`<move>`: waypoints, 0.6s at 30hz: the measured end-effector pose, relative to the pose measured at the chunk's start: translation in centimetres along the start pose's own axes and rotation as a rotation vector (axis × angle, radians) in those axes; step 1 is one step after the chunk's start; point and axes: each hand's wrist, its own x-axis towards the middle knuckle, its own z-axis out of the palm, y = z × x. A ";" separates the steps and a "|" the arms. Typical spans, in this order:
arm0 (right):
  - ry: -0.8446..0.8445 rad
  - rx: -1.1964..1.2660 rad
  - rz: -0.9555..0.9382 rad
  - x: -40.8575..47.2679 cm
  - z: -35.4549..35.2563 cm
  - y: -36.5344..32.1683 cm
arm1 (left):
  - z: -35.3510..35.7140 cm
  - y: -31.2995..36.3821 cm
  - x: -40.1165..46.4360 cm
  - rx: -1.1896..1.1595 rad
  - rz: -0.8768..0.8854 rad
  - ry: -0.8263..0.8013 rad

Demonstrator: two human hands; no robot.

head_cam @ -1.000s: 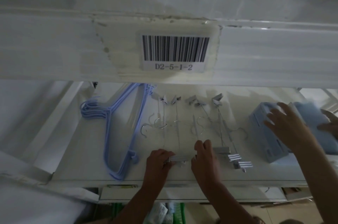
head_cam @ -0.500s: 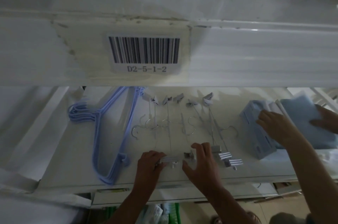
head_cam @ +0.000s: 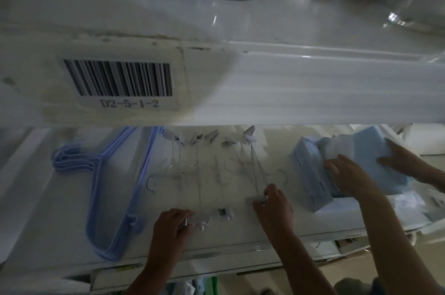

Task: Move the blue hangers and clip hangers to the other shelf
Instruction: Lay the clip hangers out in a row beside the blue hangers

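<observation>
**Hands part along the near clips of the clip hangers**

Since half a second ago our right hand has slid rightward from the middle of the row to the near clip of the right-most hangers, while our left hand holds about where it was. The camera has also swung, so the barcode label now sits further left.

The clip hangers lie flat across lower centre, long axes running away from us toward the back of the shelf, far clips under the shelf lip, near clips at our fingers. Our left grip is closed on a near clip at lower centre; our right grip is pinched on another just right of it. One clip lies loose between the two hands. The blue hangers lie stacked at lower left, untouched, nearer our left hand.

We judge the pull must come straight toward us, along the rods, or the wire hooks will snag.

The shelf is smooth and white, dimly lit, with little headroom beneath the upper shelf. At right, another person's hands handle pale blue boxes, close beside our right wrist.
</observation>
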 end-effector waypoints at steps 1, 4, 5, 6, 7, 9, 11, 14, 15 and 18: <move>-0.013 0.027 0.014 0.3 -0.1 0.1 | -0.1 0.0 0.0 0.000 0.001 0.002; -0.038 0.056 0.056 1.4 -0.4 0.8 | -0.3 0.2 -0.1 -0.010 -0.008 -0.004; -0.038 0.060 0.073 1.8 -0.5 1.1 | -0.3 0.2 -0.1 -0.011 -0.008 -0.006; -0.036 0.066 0.090 2.2 -0.7 1.4 | -0.3 0.1 -0.1 -0.008 -0.011 -0.012; -0.036 0.072 0.106 2.6 -0.9 1.7 | -0.3 0.0 -0.1 -0.002 -0.019 -0.019; -0.040 0.081 0.133 3.3 -1.3 2.2 | -0.1 -0.2 -0.1 -0.002 -0.032 -0.024; -0.027 0.084 0.157 3.7 -1.4 2.6 | 0.0 -0.5 -0.2 -0.003 -0.027 -0.017; -0.007 0.055 0.183 4.1 -1.3 2.6 | 0.1 -0.6 -0.3 0.000 -0.013 -0.012; -0.010 0.051 0.193 4.3 -1.2 2.5 | 0.1 -0.7 -0.3 -0.002 -0.012 -0.011; -0.036 0.082 0.233 4.8 -1.0 2.3 | 0.2 -0.9 -0.3 -0.007 -0.011 -0.022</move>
